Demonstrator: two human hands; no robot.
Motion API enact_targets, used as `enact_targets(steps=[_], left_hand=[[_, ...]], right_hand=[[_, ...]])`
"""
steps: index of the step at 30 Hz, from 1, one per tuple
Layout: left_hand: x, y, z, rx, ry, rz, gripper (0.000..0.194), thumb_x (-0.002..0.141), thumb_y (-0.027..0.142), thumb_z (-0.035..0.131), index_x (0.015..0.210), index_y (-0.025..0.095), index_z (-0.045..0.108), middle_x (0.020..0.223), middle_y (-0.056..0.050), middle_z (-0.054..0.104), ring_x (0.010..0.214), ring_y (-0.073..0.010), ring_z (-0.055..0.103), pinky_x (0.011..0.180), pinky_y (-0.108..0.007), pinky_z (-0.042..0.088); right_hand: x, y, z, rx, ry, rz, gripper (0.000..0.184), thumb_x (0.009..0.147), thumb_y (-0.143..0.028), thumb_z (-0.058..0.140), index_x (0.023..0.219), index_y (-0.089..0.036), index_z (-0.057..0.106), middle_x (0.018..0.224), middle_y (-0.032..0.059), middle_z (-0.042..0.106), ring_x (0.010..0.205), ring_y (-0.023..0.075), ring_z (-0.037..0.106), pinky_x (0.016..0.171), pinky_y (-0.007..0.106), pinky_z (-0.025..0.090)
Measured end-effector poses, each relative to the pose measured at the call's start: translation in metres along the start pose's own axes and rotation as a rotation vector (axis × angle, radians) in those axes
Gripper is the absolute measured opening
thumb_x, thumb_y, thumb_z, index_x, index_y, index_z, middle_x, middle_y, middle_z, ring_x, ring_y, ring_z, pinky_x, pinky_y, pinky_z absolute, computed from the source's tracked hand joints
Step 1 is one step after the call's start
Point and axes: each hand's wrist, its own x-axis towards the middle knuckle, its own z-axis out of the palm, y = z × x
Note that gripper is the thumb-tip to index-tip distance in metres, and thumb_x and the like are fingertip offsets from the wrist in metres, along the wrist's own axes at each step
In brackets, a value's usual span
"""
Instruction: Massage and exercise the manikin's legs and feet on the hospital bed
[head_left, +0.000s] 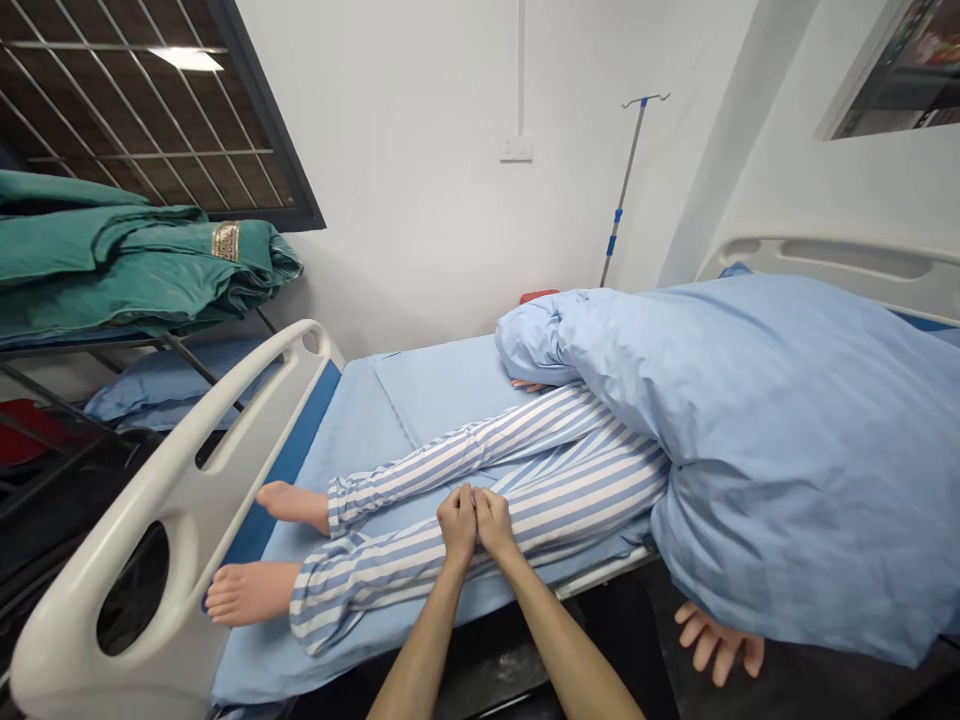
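My left hand [457, 522] and my right hand [493, 520] are side by side, both closed into fists with their knuckles nearly touching. They are over the near leg of a care manikin, around knee height; whether they press on it or hover just above, I cannot tell. No object shows in either fist. The manikin wears blue-and-white striped trousers [585, 505] and lies on its back, its bare feet [255, 590] towards the bed's foot end. A light blue quilt [787, 440] is heaped over its upper body. One manikin hand [720, 640] hangs out below the quilt's near edge.
The bed has a light blue sheet [450, 380], a white footboard [180, 480] at the left and a headboard [832, 258] at the right. An IV pole [626, 190] stands by the wall. Folded green cloth [135, 255] lies on a rack beyond the footboard.
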Motion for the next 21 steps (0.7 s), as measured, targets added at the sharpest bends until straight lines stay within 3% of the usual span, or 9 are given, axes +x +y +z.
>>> enact_targets(steps=[8,13,21], left_hand=[[-0.006,0.006,0.013,0.016,0.003,-0.008,0.043,0.082,0.049,0.038,0.050,0.022,0.031,0.047,0.004,0.033,0.052,-0.0107,0.032,0.054,-0.025,0.027],[-0.015,0.011,0.024,0.042,-0.020,0.047,0.043,0.083,0.048,0.038,0.050,0.022,0.028,0.048,0.004,0.029,0.052,-0.0105,0.031,0.055,-0.025,0.026],[-0.023,0.023,0.061,0.059,-0.129,0.106,0.039,0.080,0.043,0.043,0.050,0.021,0.033,0.048,0.004,0.034,0.052,-0.0107,0.033,0.057,-0.025,0.025]], right_hand=[[0.002,0.012,-0.030,-0.375,-0.018,-0.182,0.042,0.095,-0.036,0.034,0.057,-0.022,0.047,0.051,0.0009,0.051,0.050,0.0135,0.044,0.054,0.028,0.026],[0.010,0.015,-0.055,-0.389,0.049,-0.139,0.045,0.097,-0.035,0.030,0.058,-0.022,0.047,0.051,0.0003,0.050,0.050,0.0136,0.044,0.055,0.028,0.026],[0.011,0.023,-0.085,-0.525,0.074,-0.167,0.041,0.096,-0.032,0.033,0.061,-0.021,0.051,0.054,0.0010,0.054,0.050,0.0135,0.042,0.056,0.028,0.024]])
